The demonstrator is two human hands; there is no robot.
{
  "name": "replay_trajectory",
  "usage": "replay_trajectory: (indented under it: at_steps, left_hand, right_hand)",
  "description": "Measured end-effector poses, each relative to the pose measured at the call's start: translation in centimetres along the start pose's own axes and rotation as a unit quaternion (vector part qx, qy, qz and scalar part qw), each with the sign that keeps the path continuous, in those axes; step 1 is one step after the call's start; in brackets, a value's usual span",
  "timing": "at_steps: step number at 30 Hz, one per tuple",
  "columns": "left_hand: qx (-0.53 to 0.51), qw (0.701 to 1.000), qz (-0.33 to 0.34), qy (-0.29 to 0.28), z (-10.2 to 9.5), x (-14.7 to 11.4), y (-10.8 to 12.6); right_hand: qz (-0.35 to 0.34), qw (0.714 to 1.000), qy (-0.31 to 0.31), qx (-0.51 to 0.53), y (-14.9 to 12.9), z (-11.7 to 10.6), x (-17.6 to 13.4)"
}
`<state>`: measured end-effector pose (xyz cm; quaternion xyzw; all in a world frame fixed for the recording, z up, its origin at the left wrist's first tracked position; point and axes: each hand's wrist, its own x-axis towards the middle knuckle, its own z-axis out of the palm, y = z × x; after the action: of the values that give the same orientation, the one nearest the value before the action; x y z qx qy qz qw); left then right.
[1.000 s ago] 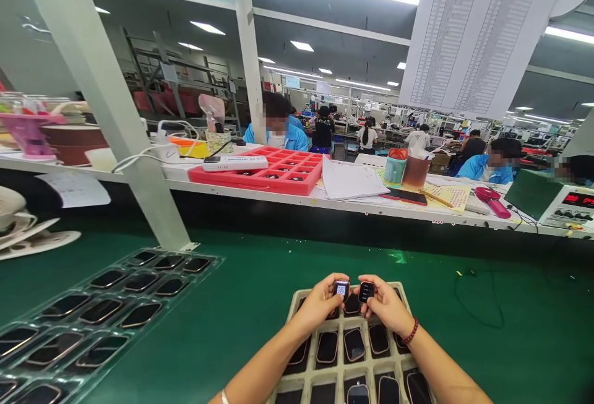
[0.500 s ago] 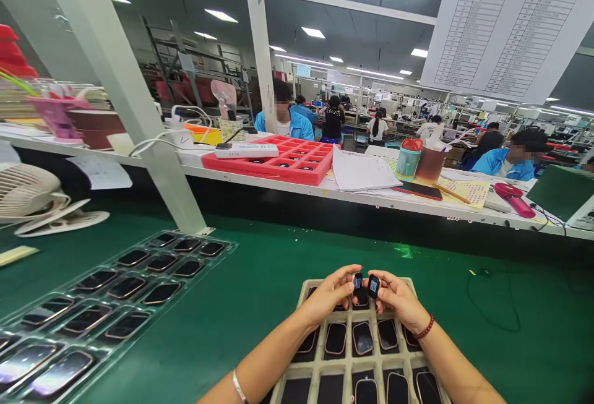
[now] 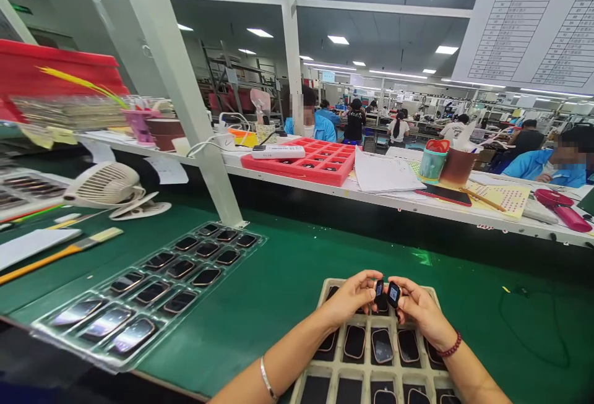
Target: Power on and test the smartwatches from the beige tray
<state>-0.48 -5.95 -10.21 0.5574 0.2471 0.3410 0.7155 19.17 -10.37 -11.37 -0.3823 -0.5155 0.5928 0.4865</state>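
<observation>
My left hand (image 3: pixel 355 297) pinches a small dark watch case (image 3: pixel 379 288) turned nearly edge-on, with a pale label on its face. Close beside it, my right hand (image 3: pixel 420 308) grips a second watch case (image 3: pixel 394 293) by its side; a white printed code shows on it. Both are held above the far part of a cream compartment tray (image 3: pixel 366 339). In the tray's cells lie several gold-rimmed dark watch cases, one of them a watch case (image 3: pixel 382 346) just below my hands. Two near cells at the left show only dark lining.
To the left lies a clear plastic tray (image 3: pixel 162 268) of several dark watch faces. Beyond it are a white fan (image 3: pixel 109 184) and a brush (image 3: pixel 88 243). A shelf (image 3: pixel 371 197) at the back carries a red tray (image 3: pixel 325 172), papers and cups. Co-workers sit behind it.
The view has swung left, so the scene sits farther right and more of the left bench shows. My hands still hold the two watch cases over the tray, tilted slightly differently.
</observation>
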Motion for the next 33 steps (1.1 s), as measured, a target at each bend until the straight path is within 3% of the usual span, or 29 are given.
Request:
replay_trajectory:
  at_steps: [14, 19, 25, 33]
  left_hand:
    - [0.015, 1.000, 0.000, 0.004, -0.29, 0.30, -0.61]
    - [0.020, 0.998, -0.014, 0.049, -0.20, 0.45, -0.59]
    - [0.066, 0.995, -0.027, 0.070, 0.22, 0.36, -0.41]
    - [0.142, 0.986, 0.006, 0.083, 0.32, 0.24, -0.59]
  right_hand:
    - [-0.005, 1.000, -0.005, -0.006, 0.15, -0.23, 0.00]
    - [0.018, 1.000, 0.023, 0.008, 0.45, -0.44, 0.07]
    - [0.002, 0.999, 0.015, -0.034, 0.24, 0.14, -0.01]
    - [0.013, 0.998, 0.011, -0.068, 0.17, 0.39, -0.18]
